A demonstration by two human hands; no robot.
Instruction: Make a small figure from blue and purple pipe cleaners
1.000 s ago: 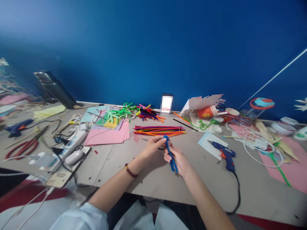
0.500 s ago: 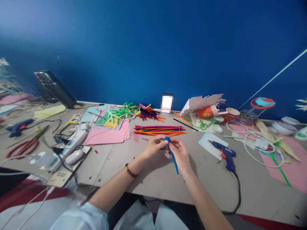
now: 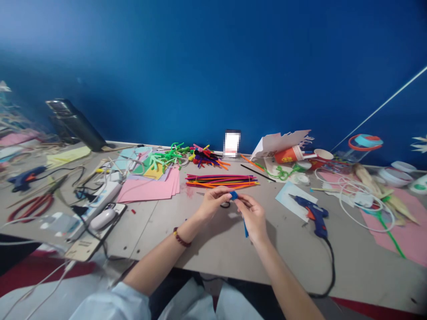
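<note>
A blue pipe cleaner [image 3: 234,195], wound into a small tight coil at its upper end, is pinched between my two hands above the table. My left hand [image 3: 213,203] grips the coil from the left with thumb and fingertips. From the other side, my right hand [image 3: 251,213] closes on the coil, and the loose blue tail hangs below its fingers, partly hidden. A black loop [image 3: 226,205] shows under my left fingers; what it belongs to is mostly covered. Just beyond my hands lies a bundle of pipe cleaners [image 3: 220,179] in purple, red, orange and yellow.
To the right, a blue glue gun [image 3: 313,213] rests on a pale card. Pink paper [image 3: 147,190], a power strip [image 3: 96,209] and red-handled scissors [image 3: 31,209] lie left. A phone [image 3: 232,143] stands against the wall, near orange paper cups [image 3: 288,154].
My right fingers have shifted up around the coil and turned, so less of the blue tail shows. My left hand stays nearly in place.
</note>
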